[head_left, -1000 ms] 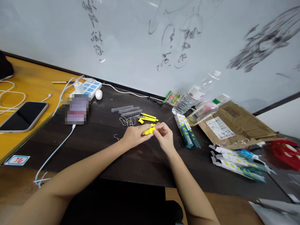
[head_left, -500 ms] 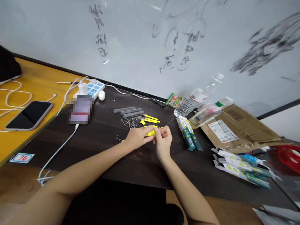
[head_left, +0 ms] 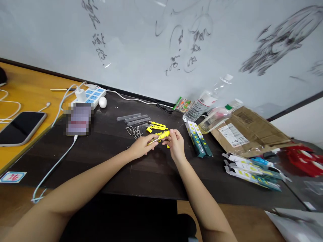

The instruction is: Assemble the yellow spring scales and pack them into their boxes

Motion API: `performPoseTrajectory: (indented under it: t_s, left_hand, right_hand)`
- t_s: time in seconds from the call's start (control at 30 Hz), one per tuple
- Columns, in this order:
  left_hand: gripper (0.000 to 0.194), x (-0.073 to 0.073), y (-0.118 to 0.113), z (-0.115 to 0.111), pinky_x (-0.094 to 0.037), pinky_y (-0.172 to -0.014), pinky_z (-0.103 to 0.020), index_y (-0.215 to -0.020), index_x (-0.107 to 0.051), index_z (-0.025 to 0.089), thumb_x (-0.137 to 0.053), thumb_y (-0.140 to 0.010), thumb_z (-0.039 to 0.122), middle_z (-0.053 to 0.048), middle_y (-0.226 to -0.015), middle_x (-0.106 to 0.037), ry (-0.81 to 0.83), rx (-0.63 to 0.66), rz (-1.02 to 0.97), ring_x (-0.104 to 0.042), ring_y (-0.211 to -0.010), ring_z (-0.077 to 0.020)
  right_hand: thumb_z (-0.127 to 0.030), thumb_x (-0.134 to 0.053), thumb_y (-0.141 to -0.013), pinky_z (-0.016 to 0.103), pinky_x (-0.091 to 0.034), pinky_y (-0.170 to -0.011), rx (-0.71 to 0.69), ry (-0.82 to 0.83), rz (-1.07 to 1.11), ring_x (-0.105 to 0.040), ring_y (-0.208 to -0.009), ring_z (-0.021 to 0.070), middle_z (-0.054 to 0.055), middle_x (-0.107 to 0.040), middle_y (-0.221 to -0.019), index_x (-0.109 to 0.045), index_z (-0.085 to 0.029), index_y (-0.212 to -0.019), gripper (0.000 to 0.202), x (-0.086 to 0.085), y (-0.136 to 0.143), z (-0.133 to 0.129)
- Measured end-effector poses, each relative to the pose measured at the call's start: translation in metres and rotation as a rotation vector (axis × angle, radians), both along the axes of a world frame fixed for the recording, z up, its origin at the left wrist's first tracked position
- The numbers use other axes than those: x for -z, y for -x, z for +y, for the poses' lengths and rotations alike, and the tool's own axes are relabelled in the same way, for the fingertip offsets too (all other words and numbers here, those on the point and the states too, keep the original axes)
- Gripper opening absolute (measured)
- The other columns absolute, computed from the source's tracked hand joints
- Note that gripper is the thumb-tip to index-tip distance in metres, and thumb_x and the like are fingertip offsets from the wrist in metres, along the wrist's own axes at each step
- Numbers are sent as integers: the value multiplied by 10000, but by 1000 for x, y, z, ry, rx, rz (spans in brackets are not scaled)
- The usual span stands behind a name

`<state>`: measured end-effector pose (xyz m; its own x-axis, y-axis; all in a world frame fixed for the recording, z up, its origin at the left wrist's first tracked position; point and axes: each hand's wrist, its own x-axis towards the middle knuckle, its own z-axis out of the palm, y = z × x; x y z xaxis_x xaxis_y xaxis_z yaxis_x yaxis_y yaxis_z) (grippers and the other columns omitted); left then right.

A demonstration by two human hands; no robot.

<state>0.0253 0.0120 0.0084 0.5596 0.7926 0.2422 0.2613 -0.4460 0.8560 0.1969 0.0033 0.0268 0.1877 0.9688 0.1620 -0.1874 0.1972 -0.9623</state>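
Between my hands is a yellow spring scale core (head_left: 163, 135) with a thick cap-like end and a silvery section near my left fingers. My left hand (head_left: 141, 146) is closed around its lower left part. At the thick end, my right hand (head_left: 177, 142) has its thumb and fingertips closed on the yellow piece. Just beyond lie more yellow scale parts (head_left: 158, 126), several clear plastic tubes (head_left: 136, 120) and a cluster of bent metal hooks (head_left: 134, 132). Some small yellow pieces under my hands are partly hidden.
To the right stand two green-and-white boxes (head_left: 199, 139), a water bottle (head_left: 199, 107), a second bottle (head_left: 214, 119) and a cardboard package (head_left: 249, 131). Opened boxes (head_left: 252, 173) lie nearer. At left are a power strip (head_left: 94, 95), a phone (head_left: 22, 127) and a charging cable (head_left: 54, 168).
The yellow core has come more into sight, tilted with its thick end up towards my right hand. My hands have drawn slightly apart. The whole view has shifted, so things appear further left.
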Motion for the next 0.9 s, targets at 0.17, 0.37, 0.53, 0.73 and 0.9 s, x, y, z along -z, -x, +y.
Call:
performPoseTrajectory:
  t_s: [0.17,0.37,0.53,0.73,0.9]
  left_hand:
    - [439,0,-2,-2,-369,-355,-146,-1297,-460,201,-442,-911,409,42,-674,-566,149,58,-115,-446,-363,-37]
    - [452,-2,-3,-3,-342,-333,-127,-1292,-464,202,-464,-898,424,48,-662,-542,227,67,-170,-418,-351,-21]
    - [487,-3,-4,-2,-326,-331,-139,-1348,-399,222,-450,-907,421,50,-663,-541,257,78,-212,-415,-345,-28]
    - [498,-7,-4,-7,-458,-574,-197,-1410,-353,256,-445,-927,341,23,-750,-612,-6,-13,-233,-527,-511,-60]
    - [466,-6,-5,-8,-474,-812,-260,-1392,-399,259,-444,-931,309,-43,-1062,-659,-239,-21,-195,-641,-795,-127]
  right_hand:
    - [-449,-713,-730,181,-509,-419,-64,-21,-20,-588,-547,86,-38,-601,-693,-527,-203,-807,318,1,0,-1]
    - [-405,-695,-754,177,-498,-432,-63,-51,5,-577,-561,87,-38,-576,-672,-569,-196,-781,246,-3,-2,-2]
    - [-381,-678,-761,196,-475,-450,-104,-50,-17,-570,-598,102,-18,-595,-719,-635,-204,-881,218,-5,-4,-1]
    - [-364,-669,-778,216,-445,-495,-81,-141,-179,-510,-538,86,-29,-582,-661,-646,-203,-891,198,0,0,-2]
    - [-355,-658,-797,225,-443,-526,-113,-205,-213,-507,-562,89,-25,-574,-694,-656,-219,-900,171,-4,1,-8]
